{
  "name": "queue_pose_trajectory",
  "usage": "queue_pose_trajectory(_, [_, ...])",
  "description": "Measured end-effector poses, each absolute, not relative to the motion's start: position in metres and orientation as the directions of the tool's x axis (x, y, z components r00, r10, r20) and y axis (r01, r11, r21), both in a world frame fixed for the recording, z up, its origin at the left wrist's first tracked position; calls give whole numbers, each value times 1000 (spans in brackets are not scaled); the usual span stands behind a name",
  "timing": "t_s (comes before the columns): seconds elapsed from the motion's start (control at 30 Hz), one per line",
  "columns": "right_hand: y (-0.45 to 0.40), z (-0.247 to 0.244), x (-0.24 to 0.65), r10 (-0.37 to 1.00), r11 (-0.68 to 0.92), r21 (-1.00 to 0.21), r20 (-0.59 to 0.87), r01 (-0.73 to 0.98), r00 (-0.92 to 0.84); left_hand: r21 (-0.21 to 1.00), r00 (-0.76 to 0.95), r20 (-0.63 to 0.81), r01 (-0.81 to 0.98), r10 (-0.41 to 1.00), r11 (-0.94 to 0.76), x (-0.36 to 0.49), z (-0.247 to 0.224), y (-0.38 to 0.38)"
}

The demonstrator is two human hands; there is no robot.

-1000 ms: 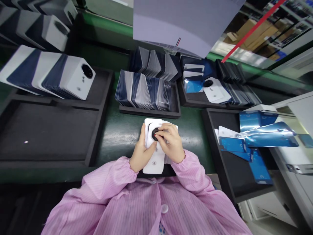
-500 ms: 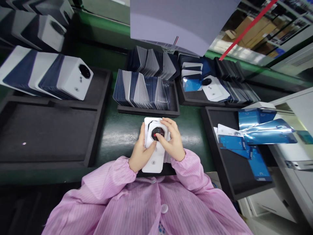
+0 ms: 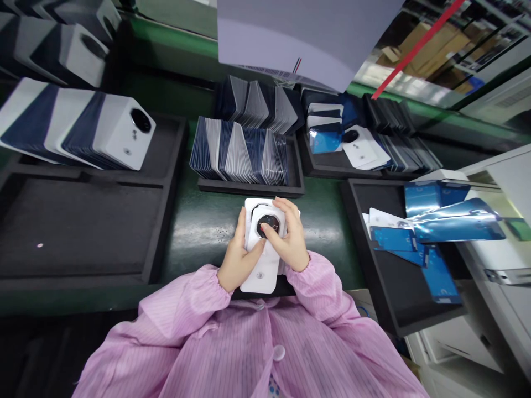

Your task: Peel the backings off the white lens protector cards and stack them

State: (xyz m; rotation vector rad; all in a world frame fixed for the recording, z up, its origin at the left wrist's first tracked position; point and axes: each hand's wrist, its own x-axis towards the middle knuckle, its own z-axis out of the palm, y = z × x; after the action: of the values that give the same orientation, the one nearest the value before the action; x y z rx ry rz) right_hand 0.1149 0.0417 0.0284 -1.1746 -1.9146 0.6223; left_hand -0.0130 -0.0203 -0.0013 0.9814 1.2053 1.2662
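A white phone back panel [image 3: 265, 268] lies close in front of my body, with a dark octagonal camera window near its top. Other white panels show beneath it at the upper edge. My left hand [image 3: 241, 257] grips the panel's left side, thumb lying across its face. On the other side my right hand [image 3: 290, 236] curls its fingers round the top right edge. Its thumb presses on the camera window, where a small red spot shows by the thumb tip. What the fingers touch underneath is hidden.
Behind the hands stands a black tray [image 3: 253, 188] of upright blue and white panels. A larger black tray [image 3: 78, 221] lies left, beside a row of white and blue panels [image 3: 120, 132]. To the right, another tray [image 3: 388, 287] holds blue film sheets [image 3: 442, 276]. A white board [image 3: 298, 38] hangs above.
The right thumb has shifted slightly left across the camera window, and the right hand has tilted a little with it. The left hand and the panel stay in place.
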Motion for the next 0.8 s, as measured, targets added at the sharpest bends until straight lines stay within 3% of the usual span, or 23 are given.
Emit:
queue_pose_trajectory(0.2, [43,24,126,931,356,-844,358,401,-73,952,-68,-122,-291,990,98,-11,1,-21])
queue_pose_trajectory(0.47, [15,18,141,986,166,-937,159,306,-48,948,-98,-154,-295,983,119,-11,6,-20])
queue_pose_trajectory(0.67, [7,13,148,954,-86,-959,-158,269,-256,955,-146,-147,-278,978,102,-10,2,-20])
queue_pose_trajectory(0.8, [14,15,157,942,-157,-962,-214,222,-260,939,-163,-182,-321,970,123,-9,0,-19])
